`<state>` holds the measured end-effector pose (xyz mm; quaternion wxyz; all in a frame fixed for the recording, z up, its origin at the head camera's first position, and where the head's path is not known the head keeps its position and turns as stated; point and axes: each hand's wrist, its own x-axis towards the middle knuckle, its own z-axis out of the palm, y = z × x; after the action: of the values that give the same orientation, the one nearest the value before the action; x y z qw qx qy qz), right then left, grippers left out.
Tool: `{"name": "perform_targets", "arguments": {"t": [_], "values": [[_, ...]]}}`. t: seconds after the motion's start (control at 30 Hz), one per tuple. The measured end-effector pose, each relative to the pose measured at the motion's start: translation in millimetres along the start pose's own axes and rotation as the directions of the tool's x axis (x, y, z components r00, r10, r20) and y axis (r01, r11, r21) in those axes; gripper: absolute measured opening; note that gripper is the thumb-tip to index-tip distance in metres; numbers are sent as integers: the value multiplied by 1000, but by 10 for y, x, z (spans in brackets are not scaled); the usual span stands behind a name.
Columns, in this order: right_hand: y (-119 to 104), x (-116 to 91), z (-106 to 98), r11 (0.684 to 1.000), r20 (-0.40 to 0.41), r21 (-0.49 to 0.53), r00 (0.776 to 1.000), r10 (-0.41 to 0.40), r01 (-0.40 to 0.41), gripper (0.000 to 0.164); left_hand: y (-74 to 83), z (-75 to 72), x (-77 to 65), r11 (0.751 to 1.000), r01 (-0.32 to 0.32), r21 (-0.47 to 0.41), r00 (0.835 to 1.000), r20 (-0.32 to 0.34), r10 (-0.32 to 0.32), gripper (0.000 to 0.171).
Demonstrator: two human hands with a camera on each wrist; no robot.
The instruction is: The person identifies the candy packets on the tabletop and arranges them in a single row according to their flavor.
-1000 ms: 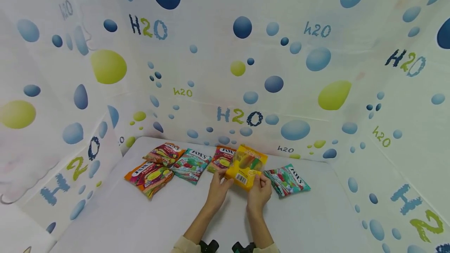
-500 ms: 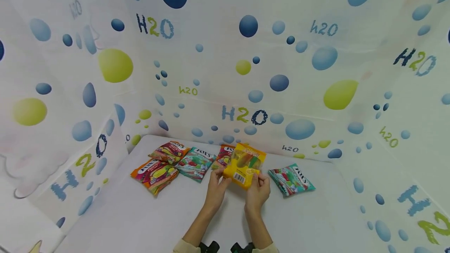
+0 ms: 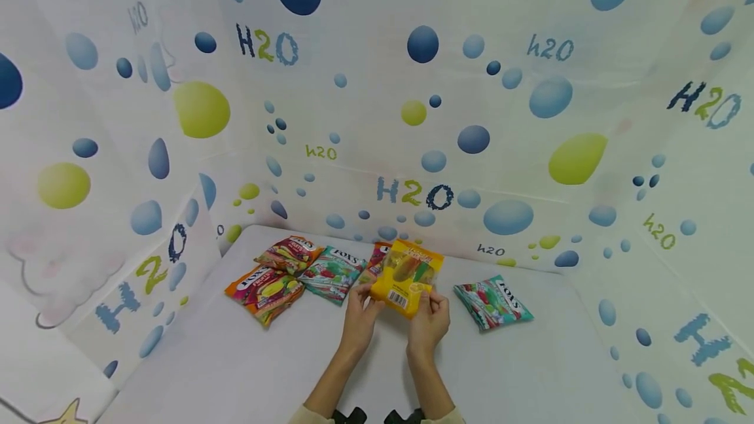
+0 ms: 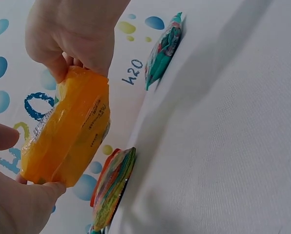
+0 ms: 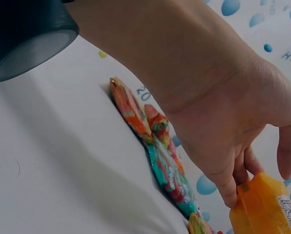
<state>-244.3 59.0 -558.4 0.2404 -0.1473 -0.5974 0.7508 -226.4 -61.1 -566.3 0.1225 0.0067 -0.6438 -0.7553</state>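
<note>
Both hands hold a yellow candy bag (image 3: 406, 278) above the table, its barcode side toward the head camera. My left hand (image 3: 358, 319) pinches the bag's left lower corner. At the right lower corner my right hand (image 3: 429, 326) pinches it between thumb and fingers. In the left wrist view the yellow bag (image 4: 70, 129) spans the gap between the two hands. Part of the bag (image 5: 260, 207) also shows below the right fingers in the right wrist view. Behind it a red Fox's candy bag (image 3: 373, 263) is partly hidden.
Left on the white table (image 3: 235, 371) lie two red-orange Fox's bags, one upper (image 3: 290, 254) and one lower (image 3: 265, 293), beside a teal Fox's bag (image 3: 333, 273). Another teal bag (image 3: 493, 303) lies to the right. A printed sheet (image 3: 353, 116) rises behind the table.
The head view has turned slightly left, so the scene sits farther right. Both hands still hold the yellow bag, which now covers more of the red bag behind.
</note>
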Motion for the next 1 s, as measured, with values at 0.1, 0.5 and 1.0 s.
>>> {"name": "perform_targets", "arguments": {"t": [0.1, 0.5, 1.0], "values": [[1, -21, 6, 1000, 3, 4, 1000, 2, -2, 22, 2, -18, -17, 1000, 2, -11, 1000, -3, -2, 46], [7, -130, 54, 1000, 14, 29, 1000, 2, -3, 23, 76, -87, -84, 1000, 22, -21, 999, -42, -23, 45], [10, -340, 178, 999, 55, 47, 998, 21, -23, 23, 127, -294, -239, 999, 20, -40, 994, -104, -24, 45]]}}
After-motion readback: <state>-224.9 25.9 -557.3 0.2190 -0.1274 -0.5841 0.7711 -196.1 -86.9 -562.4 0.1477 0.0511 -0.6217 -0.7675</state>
